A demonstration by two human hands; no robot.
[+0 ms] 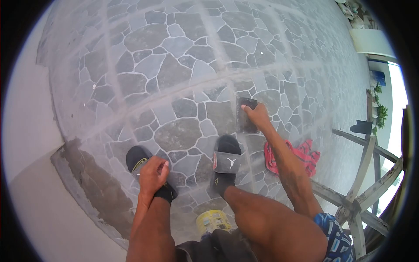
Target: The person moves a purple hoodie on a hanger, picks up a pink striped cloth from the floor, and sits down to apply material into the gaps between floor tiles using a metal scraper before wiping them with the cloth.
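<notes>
My right hand (258, 114) grips a dark, flat rectangular pad (247, 124) by its right side, thumb on top. The pad lies against the stone-patterned floor (183, 133), along a pale joint between tiles. My left hand (153, 173) is closed in a loose fist above my left foot, close to the shin; nothing shows in its fingers. Black slides (227, 162) and dark socks cover my feet. Below my right forearm lies a crumpled red cloth (279, 159).
A yellow-labelled bucket (213, 220) stands between my legs. Weathered wooden rails (366, 187) are at the right, with plants (381, 114) beyond. A pale wall (30, 126) and a rough cement strip (94, 181) border the left. Whitish dust or haze covers parts of the floor.
</notes>
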